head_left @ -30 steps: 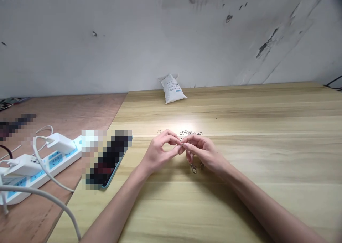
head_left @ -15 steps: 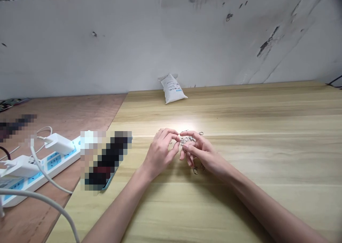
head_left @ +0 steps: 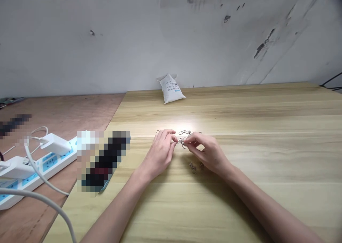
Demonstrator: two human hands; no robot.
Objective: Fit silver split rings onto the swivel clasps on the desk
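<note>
Wood-grained tabletop [head_left: 262, 139] is bearing a small metal cluster [head_left: 182, 141], which is lying between the left hand [head_left: 160, 153], whose bent fingers are facing the thumb, and the nearer right hand [head_left: 212, 153], whose thumb and forefinger are meeting at its edge, either pinch being uncertain, its jumbled pieces showing no clear direction or long axis.

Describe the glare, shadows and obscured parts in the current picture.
Head view: bright glare on the tabletop just beyond the metal clasps; same head view: soft shadow below the right hand and forearm; head view: coarse pixel blocks cover most of the dark object right of the power strip.
</note>
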